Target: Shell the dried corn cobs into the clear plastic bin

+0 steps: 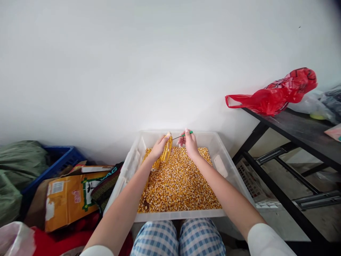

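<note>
Though loose maize kernels [178, 186] spread across the plastic tub [181, 215], the corn cob [167, 149] above them shows rows largely unstripped; left hand [159, 147] wrapped round it, right hand [190, 143] pinching a green-handled pick [183, 135], tip contact unclear.

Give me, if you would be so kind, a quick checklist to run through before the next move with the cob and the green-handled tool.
1. Cob held: ok; the left hand grips the corn cob.
2. Tool held: ok; the right hand has the green-handled tool in its fingers, shaft toward the cob.
3. Tool tip touching the cob: cannot tell; the contact is too small to see.
4. Hands over the tub: ok; both are above the plastic tub of loose kernels.
5. Tub steadily supported: cannot tell; its underside is hidden.
6. Red bag away from the tub: ok.
</note>
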Motion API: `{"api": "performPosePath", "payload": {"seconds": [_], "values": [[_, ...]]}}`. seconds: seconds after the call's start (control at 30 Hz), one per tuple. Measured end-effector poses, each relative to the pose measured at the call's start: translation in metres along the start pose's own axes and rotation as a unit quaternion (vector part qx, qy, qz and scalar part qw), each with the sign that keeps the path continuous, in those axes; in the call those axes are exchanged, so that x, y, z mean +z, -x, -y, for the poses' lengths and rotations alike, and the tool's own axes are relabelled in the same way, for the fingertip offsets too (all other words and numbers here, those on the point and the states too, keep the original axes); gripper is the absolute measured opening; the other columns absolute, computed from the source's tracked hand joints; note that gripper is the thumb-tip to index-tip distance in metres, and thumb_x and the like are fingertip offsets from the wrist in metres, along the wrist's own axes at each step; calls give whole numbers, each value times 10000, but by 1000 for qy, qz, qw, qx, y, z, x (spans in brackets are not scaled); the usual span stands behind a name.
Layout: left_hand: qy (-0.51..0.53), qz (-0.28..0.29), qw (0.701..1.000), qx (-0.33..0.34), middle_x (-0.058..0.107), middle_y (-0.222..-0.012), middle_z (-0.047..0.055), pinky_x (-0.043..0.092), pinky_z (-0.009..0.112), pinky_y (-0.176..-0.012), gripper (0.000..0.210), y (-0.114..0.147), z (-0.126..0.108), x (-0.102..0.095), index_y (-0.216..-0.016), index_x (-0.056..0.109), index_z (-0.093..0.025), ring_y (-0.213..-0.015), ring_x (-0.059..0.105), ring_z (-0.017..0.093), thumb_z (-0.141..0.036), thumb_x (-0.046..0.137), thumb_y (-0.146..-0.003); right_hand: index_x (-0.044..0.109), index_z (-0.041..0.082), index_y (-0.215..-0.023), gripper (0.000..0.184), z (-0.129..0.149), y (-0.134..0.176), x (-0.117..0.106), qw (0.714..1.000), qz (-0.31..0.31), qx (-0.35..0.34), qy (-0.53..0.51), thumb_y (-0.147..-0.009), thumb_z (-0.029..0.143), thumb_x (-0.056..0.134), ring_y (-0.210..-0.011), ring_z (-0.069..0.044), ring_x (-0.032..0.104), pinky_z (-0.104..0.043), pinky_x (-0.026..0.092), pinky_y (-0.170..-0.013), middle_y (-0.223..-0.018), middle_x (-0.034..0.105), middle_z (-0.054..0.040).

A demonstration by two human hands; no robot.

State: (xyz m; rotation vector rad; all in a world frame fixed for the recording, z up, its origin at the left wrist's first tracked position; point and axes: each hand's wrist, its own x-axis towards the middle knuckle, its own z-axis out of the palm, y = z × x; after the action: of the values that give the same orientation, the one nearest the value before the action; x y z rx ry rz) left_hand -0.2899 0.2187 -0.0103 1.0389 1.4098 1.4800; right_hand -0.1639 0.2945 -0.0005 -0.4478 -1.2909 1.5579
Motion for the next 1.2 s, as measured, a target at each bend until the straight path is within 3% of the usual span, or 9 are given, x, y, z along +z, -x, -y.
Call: {"api": "performPosePath", "payload": {"seconds": [0.33, 0.53, 0.67, 0.9, 1.03, 1.13, 1.2], "values": [[-16, 45, 999, 24, 588, -567, 18, 455, 292, -520, 423, 2, -2, 2, -807, 491, -183, -515, 585, 180, -599, 415, -823, 445, 202, -784, 346, -1, 10, 7, 995, 29, -60, 72, -859, 538, 420, -423, -74, 522, -180, 424, -429, -498, 546, 60], [-90, 50, 994, 37, 575, -610, -1, 441, 280, -563, 419, 1, 2, 0, -848, 495, -186, -552, 568, 161, -588, 377, -844, 440, 204, -766, 367, -7, 10, 8, 996, 22, -32, 82, -851, 560, 410, -369, -67, 470, -181, 402, -404, -469, 531, 69], [-232, -3, 967, 102, 544, -671, -11, 407, 269, -653, 403, -4, 8, -5, -791, 490, -180, -684, 533, 156, -558, 366, -857, 442, 201, -744, 414, -7, 7, 5, 997, 24, 15, 67, -827, 605, 413, -322, -64, 432, -181, 345, -354, -437, 512, 70], [-371, 23, 919, 130, 501, -643, -41, 355, 259, -634, 377, -2, 11, -9, -802, 473, -188, -655, 499, 143, -549, 374, -854, 444, 199, -732, 457, -18, 0, -6, 994, 39, 77, 63, -790, 652, 436, -303, -71, 428, -173, 314, -323, -389, 492, 70], [-341, 17, 931, 130, 517, -673, -30, 374, 265, -661, 368, -5, 11, -11, -797, 485, -188, -690, 517, 150, -541, 390, -845, 447, 195, -711, 479, -18, -7, -12, 992, 17, 112, 48, -770, 670, 447, -284, -73, 408, -176, 277, -296, -370, 476, 65], [-239, 3, 967, 93, 550, -691, -8, 411, 274, -655, 368, -8, 10, -11, -823, 495, -186, -695, 549, 161, -528, 365, -850, 446, 195, -712, 461, -9, -8, -11, 998, -24, 60, 11, -792, 649, 436, -312, -77, 445, -174, 309, -314, -389, 489, 61], [-147, 29, 988, 47, 573, -663, 0, 434, 286, -609, 349, -8, 10, -10, -879, 474, -193, -639, 573, 172, -519, 356, -851, 451, 196, -731, 430, -3, -7, -7, 999, -22, 26, -6, -810, 619, 440, -346, -82, 483, -179, 364, -349, -424, 517, 56]]}}
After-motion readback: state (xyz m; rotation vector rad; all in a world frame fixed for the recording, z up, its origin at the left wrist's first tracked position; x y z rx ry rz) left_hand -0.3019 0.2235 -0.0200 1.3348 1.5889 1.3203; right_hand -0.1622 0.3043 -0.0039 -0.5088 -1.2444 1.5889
